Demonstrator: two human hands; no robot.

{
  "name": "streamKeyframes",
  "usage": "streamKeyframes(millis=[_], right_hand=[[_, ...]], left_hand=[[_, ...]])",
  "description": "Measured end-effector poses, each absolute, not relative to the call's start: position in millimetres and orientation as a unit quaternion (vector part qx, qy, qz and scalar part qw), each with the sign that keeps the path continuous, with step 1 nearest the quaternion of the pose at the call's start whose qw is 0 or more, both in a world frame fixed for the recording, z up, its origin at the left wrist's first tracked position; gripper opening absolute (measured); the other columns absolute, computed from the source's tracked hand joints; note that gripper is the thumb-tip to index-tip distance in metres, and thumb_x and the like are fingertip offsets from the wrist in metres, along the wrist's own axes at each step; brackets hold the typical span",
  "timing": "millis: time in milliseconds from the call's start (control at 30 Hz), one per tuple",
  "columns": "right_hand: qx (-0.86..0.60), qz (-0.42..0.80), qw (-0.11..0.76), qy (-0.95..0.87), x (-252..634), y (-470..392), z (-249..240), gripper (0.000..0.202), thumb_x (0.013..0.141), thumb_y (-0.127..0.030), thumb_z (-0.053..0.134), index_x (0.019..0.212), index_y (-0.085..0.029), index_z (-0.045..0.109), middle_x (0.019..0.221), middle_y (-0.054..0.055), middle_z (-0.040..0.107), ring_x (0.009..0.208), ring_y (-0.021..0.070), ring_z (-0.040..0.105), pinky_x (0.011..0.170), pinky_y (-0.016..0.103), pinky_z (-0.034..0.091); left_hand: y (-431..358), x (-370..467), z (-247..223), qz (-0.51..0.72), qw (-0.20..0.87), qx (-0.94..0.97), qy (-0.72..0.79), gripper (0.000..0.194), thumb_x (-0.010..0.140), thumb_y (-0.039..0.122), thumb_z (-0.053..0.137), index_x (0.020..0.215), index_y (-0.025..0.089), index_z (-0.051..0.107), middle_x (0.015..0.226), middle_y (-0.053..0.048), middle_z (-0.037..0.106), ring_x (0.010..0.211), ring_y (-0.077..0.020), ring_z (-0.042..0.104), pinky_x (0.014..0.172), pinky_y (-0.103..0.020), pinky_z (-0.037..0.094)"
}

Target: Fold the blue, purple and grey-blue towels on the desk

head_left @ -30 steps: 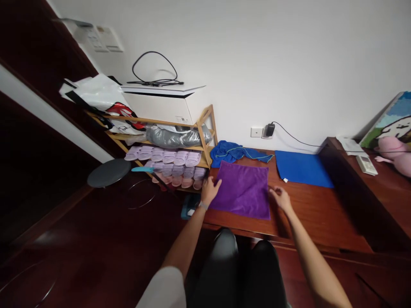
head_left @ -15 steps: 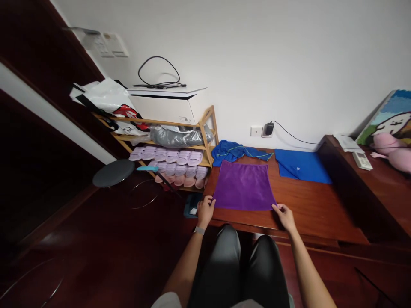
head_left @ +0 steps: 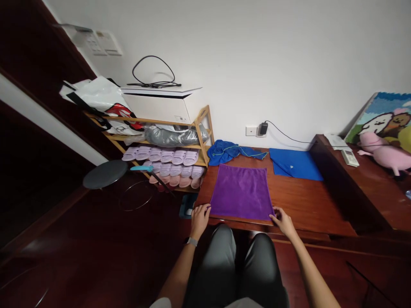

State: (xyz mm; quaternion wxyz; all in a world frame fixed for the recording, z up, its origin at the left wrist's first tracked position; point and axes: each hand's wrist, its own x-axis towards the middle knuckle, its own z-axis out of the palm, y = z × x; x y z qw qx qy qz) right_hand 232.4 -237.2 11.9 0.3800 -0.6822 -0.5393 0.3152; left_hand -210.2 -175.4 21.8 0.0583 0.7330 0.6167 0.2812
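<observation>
White wall (head_left: 289, 64), reddish-brown wooden surface (head_left: 308, 209) against it. Purple cloth (head_left: 240, 192) lies on that surface at the near edge: roughly square, spread nearly flat, soft sheen, faint creases, sides slightly bowed. Left hand (head_left: 200, 220) pinches its near left corner; right hand (head_left: 283, 221) pinches the near right one, thumb and fingers closed on the fabric. Behind it: crumpled blue cloth (head_left: 223, 152); flatter blue cloth (head_left: 295, 162) off to the right (one corner folded over). Wooden rack (head_left: 201, 141), left: lilac slippers (head_left: 156, 155) and pink slippers (head_left: 185, 182) on lower tiers, plastic-wrapped grey bundle (head_left: 170, 136) above. White box (head_left: 157, 107) on top, contents hidden.
</observation>
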Motion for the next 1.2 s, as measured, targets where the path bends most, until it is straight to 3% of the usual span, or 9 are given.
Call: streamKeyframes(millis=[133,233,400,533,667,767,933,1033,1200], right_hand=[[-0.67,0.352,0.364,-0.543,273,-190,17,0.054,0.071,-0.067,0.074,0.099,-0.022,0.078,0.084,0.005,0.079,0.078,0.0243,0.072,0.079,0.037,0.056],[-0.738,0.278,0.417,-0.451,324,-120,37,0.046,0.075,-0.063,0.068,0.089,-0.02,0.079,0.098,0.011,0.082,0.099,0.0296,0.074,0.093,0.041,0.056],[-0.82,0.192,0.414,-0.345,393,-1,56,0.044,0.078,-0.054,0.07,0.099,-0.015,0.076,0.109,0.023,0.078,0.111,0.0372,0.07,0.105,0.052,0.049],[-0.837,0.183,0.41,-0.314,395,42,45,0.062,0.077,-0.058,0.073,0.118,-0.011,0.069,0.11,0.024,0.076,0.104,0.0341,0.071,0.098,0.048,0.053],[-0.788,0.218,0.425,-0.389,373,29,33,0.073,0.086,-0.065,0.064,0.137,-0.014,0.059,0.098,0.013,0.079,0.095,0.0274,0.074,0.092,0.038,0.055],[-0.729,0.234,0.384,-0.517,361,-2,28,0.059,0.091,-0.066,0.058,0.129,-0.022,0.066,0.09,0.008,0.08,0.094,0.0267,0.075,0.093,0.038,0.053],[-0.749,0.143,0.328,-0.558,344,-40,18,0.049,0.101,-0.052,0.039,0.119,-0.021,0.072,0.12,0.014,0.077,0.116,0.0293,0.069,0.105,0.041,0.05],[-0.744,0.085,0.278,-0.602,327,-48,12,0.049,0.101,-0.042,0.037,0.126,-0.016,0.071,0.137,0.017,0.069,0.13,0.0305,0.061,0.114,0.045,0.043],[-0.755,0.014,0.183,-0.629,301,-49,12,0.052,0.098,-0.033,0.044,0.144,-0.017,0.062,0.151,0.016,0.059,0.136,0.0325,0.054,0.116,0.047,0.039]], left_hand=[[-175,-212,21,0.3,0.085,0.717,0.624,0.027,0.103,0.036,0.051,0.114,0.025,0.073,0.1,-0.007,0.076,0.098,-0.026,0.07,0.095,-0.041,0.048],[-167,-217,21,0.322,0.127,0.696,0.63,0.032,0.102,0.041,0.048,0.114,0.025,0.074,0.103,-0.008,0.077,0.1,-0.0259,0.071,0.095,-0.041,0.051],[-153,-222,15,0.343,0.165,0.635,0.673,0.036,0.099,0.046,0.047,0.108,0.026,0.076,0.105,-0.007,0.081,0.094,-0.0265,0.074,0.09,-0.042,0.055],[-152,-217,6,0.323,0.105,0.634,0.694,0.035,0.098,0.047,0.049,0.101,0.026,0.077,0.094,-0.006,0.08,0.082,-0.0256,0.072,0.087,-0.042,0.052],[-154,-212,1,0.311,0.044,0.639,0.702,0.033,0.1,0.043,0.048,0.098,0.026,0.076,0.084,-0.006,0.076,0.077,-0.0248,0.07,0.081,-0.039,0.049],[-154,-210,0,0.308,0.025,0.644,0.699,0.032,0.1,0.043,0.048,0.098,0.026,0.075,0.082,-0.006,0.074,0.076,-0.0247,0.069,0.079,-0.038,0.047],[-153,-208,6,0.301,0.034,0.646,0.7,0.035,0.101,0.046,0.047,0.098,0.026,0.075,0.074,-0.004,0.069,0.073,-0.0242,0.067,0.076,-0.038,0.046],[-155,-208,12,0.288,0.05,0.66,0.692,0.038,0.1,0.052,0.049,0.097,0.026,0.075,0.071,-0.003,0.067,0.073,-0.0241,0.066,0.076,-0.037,0.046],[-161,-210,21,0.276,0.069,0.687,0.669,0.041,0.101,0.056,0.049,0.1,0.025,0.076,0.075,-0.004,0.067,0.077,-0.0236,0.066,0.08,-0.038,0.049]])
